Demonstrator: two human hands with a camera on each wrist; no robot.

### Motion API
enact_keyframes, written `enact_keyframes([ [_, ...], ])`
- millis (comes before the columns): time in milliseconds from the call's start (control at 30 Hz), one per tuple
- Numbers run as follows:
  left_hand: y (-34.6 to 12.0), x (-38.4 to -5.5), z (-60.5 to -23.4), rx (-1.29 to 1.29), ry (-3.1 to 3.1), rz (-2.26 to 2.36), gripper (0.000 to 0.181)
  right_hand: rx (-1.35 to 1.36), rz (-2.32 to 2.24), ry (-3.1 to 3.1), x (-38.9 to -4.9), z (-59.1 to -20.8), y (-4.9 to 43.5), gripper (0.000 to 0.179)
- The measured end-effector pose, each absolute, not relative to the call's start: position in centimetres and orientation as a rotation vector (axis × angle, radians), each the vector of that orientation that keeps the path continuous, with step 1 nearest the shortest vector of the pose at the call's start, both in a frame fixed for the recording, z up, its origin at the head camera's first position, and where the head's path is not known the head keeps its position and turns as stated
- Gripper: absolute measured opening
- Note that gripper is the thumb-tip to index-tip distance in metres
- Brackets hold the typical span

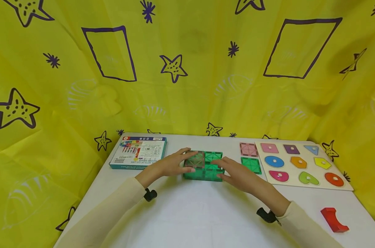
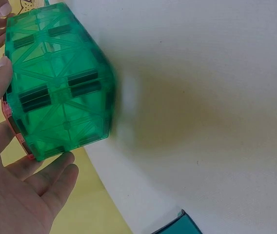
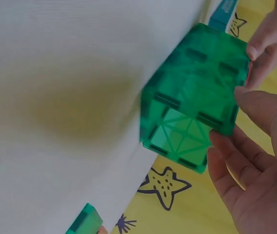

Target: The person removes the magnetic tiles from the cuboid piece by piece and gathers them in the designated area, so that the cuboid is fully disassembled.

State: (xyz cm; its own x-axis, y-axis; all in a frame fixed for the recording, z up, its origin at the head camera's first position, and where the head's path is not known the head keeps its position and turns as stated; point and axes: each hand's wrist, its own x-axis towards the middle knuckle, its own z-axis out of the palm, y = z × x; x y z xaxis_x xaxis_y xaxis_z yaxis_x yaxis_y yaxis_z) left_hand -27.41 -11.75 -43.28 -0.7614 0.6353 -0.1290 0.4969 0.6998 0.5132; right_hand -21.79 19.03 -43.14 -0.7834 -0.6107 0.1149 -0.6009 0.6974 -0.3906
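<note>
A box built of clear green magnetic tiles (image 1: 203, 175) stands on the white table, its square tiles edge to edge. One reddish magnetic tile (image 1: 197, 160) lies on its top at the left; in the left wrist view only that tile's red edge (image 2: 8, 113) shows. My left hand (image 1: 174, 164) holds the box at this corner, thumb at the near top edge and fingers round the left end. From the other side my right hand (image 3: 265, 141) grips the right end, its thumb on the top edge and fingertips against the side wall.
Right of the box lie a pink tile (image 1: 248, 149) and a green tile (image 1: 251, 165). Beyond them is a wooden shape puzzle board (image 1: 288, 155). A red arched block (image 1: 334, 219) sits at the near right. At the left lies a printed toy box (image 1: 138, 153). Yellow curtain (image 1: 187, 103) encloses the table.
</note>
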Motion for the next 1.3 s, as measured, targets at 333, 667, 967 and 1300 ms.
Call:
enact_keyframes([
  [333,-11.7,-27.4,-43.2,0.911,2.608,0.658,0.077,-1.246,-0.546,2.964,-22.2,-44.9,18.9,0.042],
  [667,-11.9,-27.4,-43.4,0.918,2.618,0.659,0.076,-1.299,-0.557,2.978,-22.2,-45.2,19.1,0.042],
  [967,-11.8,-27.4,-43.3,0.912,2.619,0.662,0.076,-1.294,-0.594,2.974,-22.1,-45.2,19.1,0.041],
  [1300,-11.8,-27.4,-43.4,0.914,2.608,0.679,0.076,-1.254,-0.603,2.949,-21.8,-45.5,19.1,0.044],
])
